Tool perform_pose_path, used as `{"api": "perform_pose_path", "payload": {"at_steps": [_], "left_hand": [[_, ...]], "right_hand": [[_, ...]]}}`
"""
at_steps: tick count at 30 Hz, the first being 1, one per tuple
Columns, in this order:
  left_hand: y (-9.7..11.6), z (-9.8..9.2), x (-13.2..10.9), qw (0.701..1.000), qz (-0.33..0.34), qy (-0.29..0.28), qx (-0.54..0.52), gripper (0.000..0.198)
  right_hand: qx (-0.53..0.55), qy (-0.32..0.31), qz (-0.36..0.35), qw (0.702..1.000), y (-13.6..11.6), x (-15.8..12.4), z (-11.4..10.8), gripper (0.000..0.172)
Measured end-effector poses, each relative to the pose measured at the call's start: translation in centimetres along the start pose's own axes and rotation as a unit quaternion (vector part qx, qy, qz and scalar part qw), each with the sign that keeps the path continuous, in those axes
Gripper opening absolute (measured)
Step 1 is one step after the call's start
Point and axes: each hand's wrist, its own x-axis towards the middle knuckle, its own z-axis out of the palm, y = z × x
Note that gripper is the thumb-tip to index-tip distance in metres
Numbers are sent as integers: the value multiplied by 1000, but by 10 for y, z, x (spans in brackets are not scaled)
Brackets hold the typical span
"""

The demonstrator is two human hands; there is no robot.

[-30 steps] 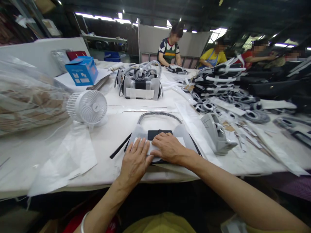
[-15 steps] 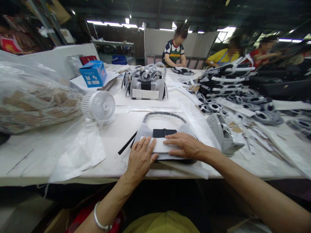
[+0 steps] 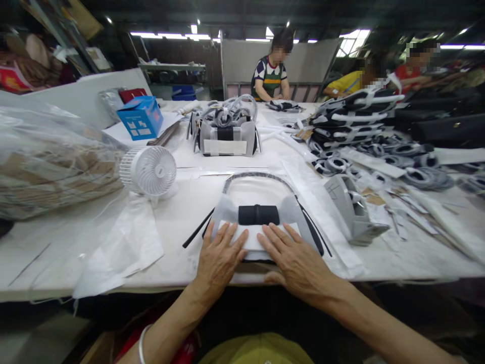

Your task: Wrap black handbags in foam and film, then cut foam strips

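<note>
A black handbag lies flat at the table's front edge, partly covered by translucent wrapping, its wrapped handle arching away from me. A black flap strap shows in its middle. Across the lower part rests a white foam strip. My left hand lies on the strip's left end, fingers stretched out. On the right end my right hand presses with spread fingers, its thumb at the bag's near edge. A thin black strap sticks out to the left.
A white fan stands left, near a blue box and a big plastic bag. Wrapped handbags stand ahead. A grey tape dispenser sits right, before piled wrapped straps. A co-worker works across the table.
My right hand has moved from the top of the strip down toward the bag's near edge, baring the flap strap and the bag's right side. My left hand stays on the strip.
</note>
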Motion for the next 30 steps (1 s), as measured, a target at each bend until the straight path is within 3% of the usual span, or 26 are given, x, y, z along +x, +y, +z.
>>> {"api": "perform_pose_path", "payload": {"at_steps": [7, 11, 17, 20, 26, 30], "left_hand": [[8, -3, 12, 990, 124, -60, -1, 49], [6, 7, 7, 993, 105, -44, -18, 48], [4, 15, 2, 994, 108, -3, -6, 45], [6, 13, 2, 993, 118, -4, 24, 45], [27, 1, 10, 976, 172, -69, 111, 45], [43, 1, 17, 974, 153, -98, 139, 47]], "right_hand": [[10, -26, -11, 1000, 15, 1, 9, 78], [11, -69, -35, 997, 21, 7, -4, 60], [-49, -65, -44, 996, 19, 13, -18, 47], [-52, -30, -45, 997, 17, 7, -5, 43], [-59, 98, -5, 993, 13, -10, 32, 39], [-42, 98, 18, 994, 9, -11, 31, 41]]}}
